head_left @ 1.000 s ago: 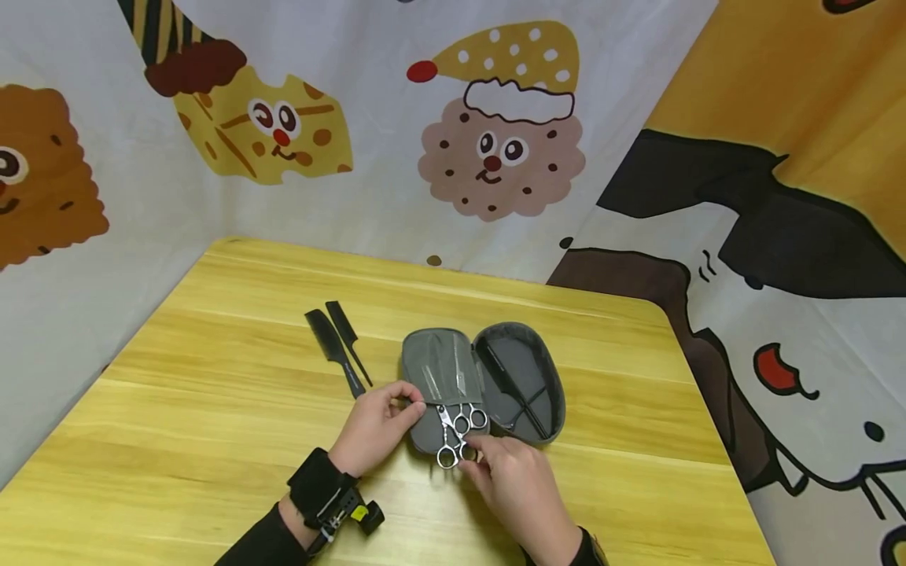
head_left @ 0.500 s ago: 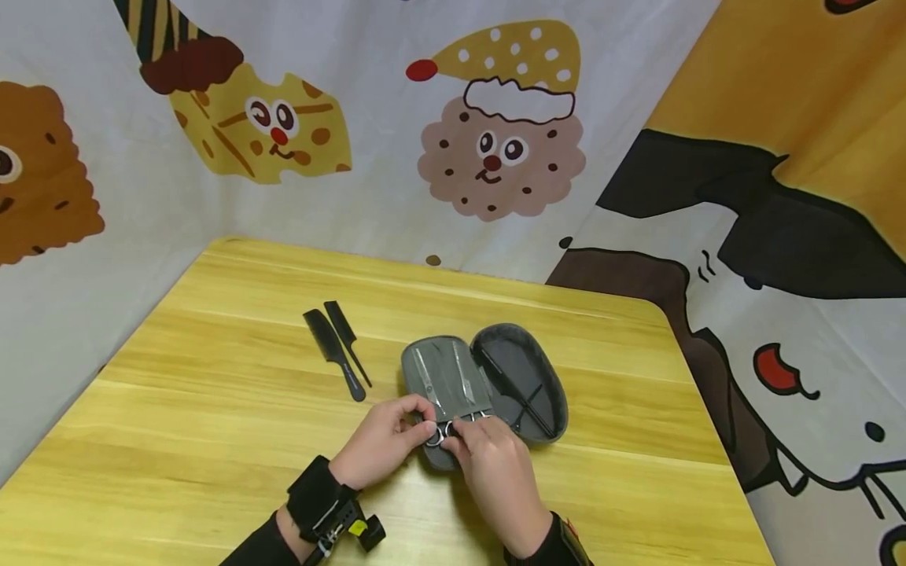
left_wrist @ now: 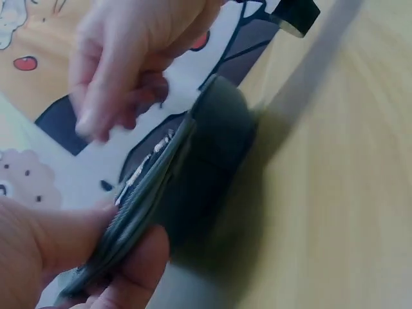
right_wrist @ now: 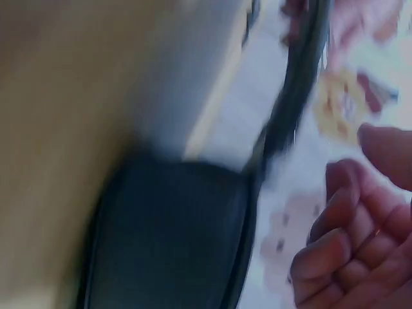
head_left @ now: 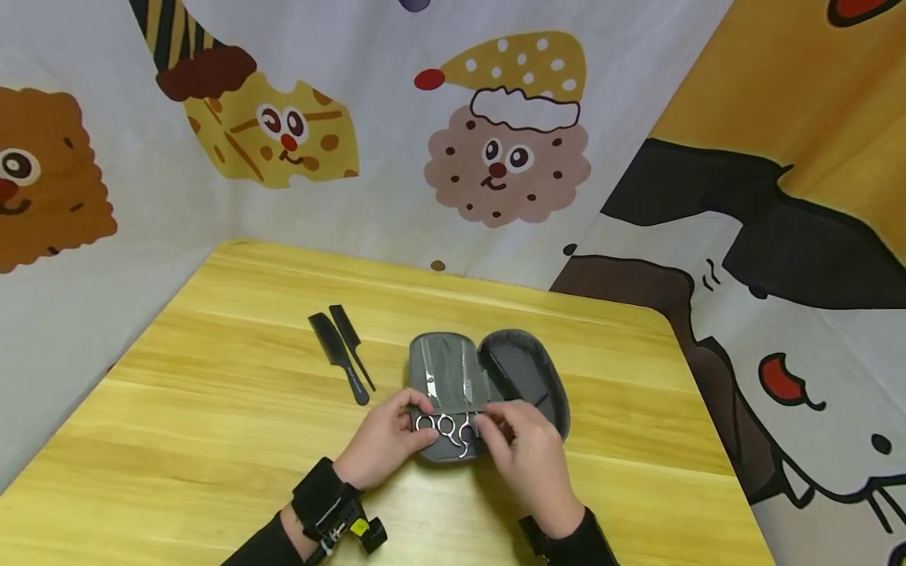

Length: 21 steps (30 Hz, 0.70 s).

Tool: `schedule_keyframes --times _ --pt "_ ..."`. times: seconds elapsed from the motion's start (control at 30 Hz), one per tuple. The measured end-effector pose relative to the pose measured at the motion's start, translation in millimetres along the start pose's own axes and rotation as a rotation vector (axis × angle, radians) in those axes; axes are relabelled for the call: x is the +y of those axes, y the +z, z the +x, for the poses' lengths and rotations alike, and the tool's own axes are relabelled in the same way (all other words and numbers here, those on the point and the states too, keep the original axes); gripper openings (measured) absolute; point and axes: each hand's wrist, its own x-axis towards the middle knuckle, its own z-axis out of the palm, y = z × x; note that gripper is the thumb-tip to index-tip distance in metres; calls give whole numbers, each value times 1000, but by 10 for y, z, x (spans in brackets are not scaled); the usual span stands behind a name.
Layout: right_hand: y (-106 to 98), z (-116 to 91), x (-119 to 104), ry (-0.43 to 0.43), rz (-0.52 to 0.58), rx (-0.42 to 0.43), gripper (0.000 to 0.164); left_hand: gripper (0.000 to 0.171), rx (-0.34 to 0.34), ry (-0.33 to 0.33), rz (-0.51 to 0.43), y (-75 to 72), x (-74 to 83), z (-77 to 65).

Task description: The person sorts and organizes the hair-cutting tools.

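Observation:
A grey zippered case (head_left: 541, 339) lies unfolded on the table in the head view. Silver scissors (head_left: 454, 439) sit in the clear-fronted pocket (head_left: 446, 377) of its left half, with their finger rings sticking out below the pocket edge. My left hand (head_left: 385, 440) pinches the lower left edge of this half between thumb and fingers, as the left wrist view confirms. Over the right side of the rings hovers my right hand (head_left: 531, 456). In the right wrist view its fingers (right_wrist: 328, 251) are loosely bent, thumb apart, with nothing between them.
A black comb (head_left: 499, 373) and another dark thin tool, partly hidden by my right hand, lie in the case's deep right half. Left of the case, a wide comb (head_left: 333, 346) and a tail comb (head_left: 345, 326) rest on the wooden table (head_left: 212, 393). Printed cloth hangs behind.
The scissors have slid deeper into the pocket, leaving mostly rings showing. My right hand has let go of them and moved right. My left hand now pinches the case's lower edge.

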Motion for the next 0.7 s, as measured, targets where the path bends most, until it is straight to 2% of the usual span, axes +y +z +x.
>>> schedule_keyframes --times 0.07,0.17,0.23,0.3,0.37,0.43,0.53,0.6,0.7 --pt "-107 2 140 127 -1 -11 20 33 60 2 -24 -42 71 -27" --pt "-201 -30 303 266 -19 -117 24 38 190 49 6 -129 228 -107" --pt "-195 -72 355 266 -20 -207 24 46 268 103 49 -163 328 -174" --pt "-152 -122 360 222 -10 -280 22 55 329 182 156 -153 410 -249" --pt "-100 -158 341 173 4 -309 18 61 362 283 279 -90 480 -286" --pt "-62 -182 312 153 27 -312 14 62 387 377 423 7 549 -289" --pt "-28 -194 280 188 83 -288 9 58 397 485 598 186 647 -230" --pt "-15 -196 273 239 142 -280 8 55 377 526 719 316 697 -167" --pt "-53 -203 300 328 219 -269 11 49 291 584 909 552 730 -55"
